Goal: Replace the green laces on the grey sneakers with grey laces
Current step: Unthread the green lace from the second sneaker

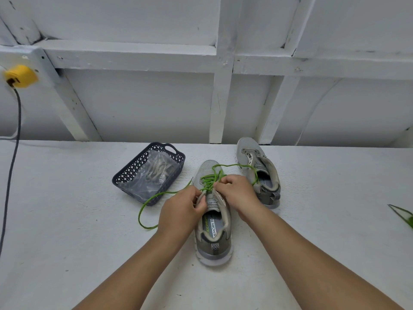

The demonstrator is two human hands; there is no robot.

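Head view: both hands cover the upper eyelets of the near grey mesh sneaker with a green lace, so how far the lace is threaded there can't be told. Left hand has fingers curled, pinching the shoe's eyelet flap at its left side. Right hand has fingers curled at the lacing; looks clamped on the bright green cord lace, exact contact hidden. Lace criss-crosses the forefoot; one loose end loops off toward 8 o'clock, the other arcs toward 2 o'clock over the second grey sneaker, unlaced, which stands at 2 o'clock from the first.

Dark blue perforated plastic basket at 10 o'clock holds a clear plastic bag of greyish laces, contents blurred. Green object at 3 o'clock is cut off by the frame edge. All on a white painted surface.
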